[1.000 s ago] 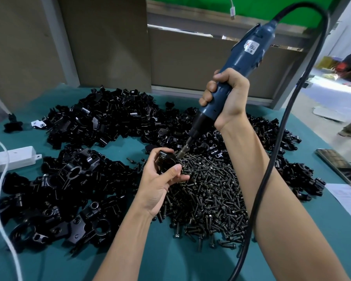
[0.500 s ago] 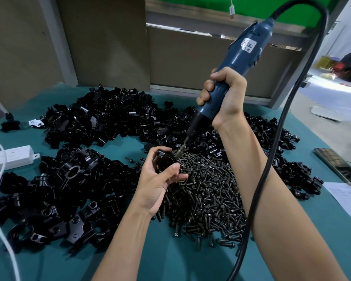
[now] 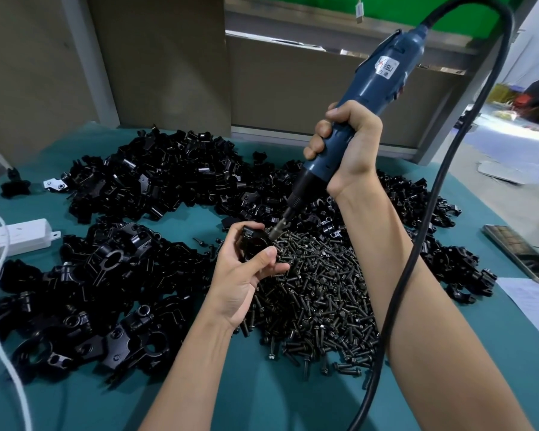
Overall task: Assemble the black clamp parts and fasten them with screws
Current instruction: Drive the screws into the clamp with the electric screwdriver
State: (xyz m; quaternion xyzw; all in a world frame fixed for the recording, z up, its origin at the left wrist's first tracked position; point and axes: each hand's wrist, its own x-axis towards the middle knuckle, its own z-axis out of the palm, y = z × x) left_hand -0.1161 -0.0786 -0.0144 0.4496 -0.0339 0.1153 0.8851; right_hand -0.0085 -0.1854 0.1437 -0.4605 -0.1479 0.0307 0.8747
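Both grips curled: left grip (image 3: 241, 276) round black clamp (image 3: 253, 243); right grip (image 3: 347, 150) round electric screwdriver (image 3: 377, 79); angled bit (image 3: 277, 232) could slip sideways, marring it.

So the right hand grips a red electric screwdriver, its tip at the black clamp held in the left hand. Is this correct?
Only the colour is wrong: the head view shows a blue electric screwdriver. The right hand does grip it, with its tip at the black clamp held in the left hand.
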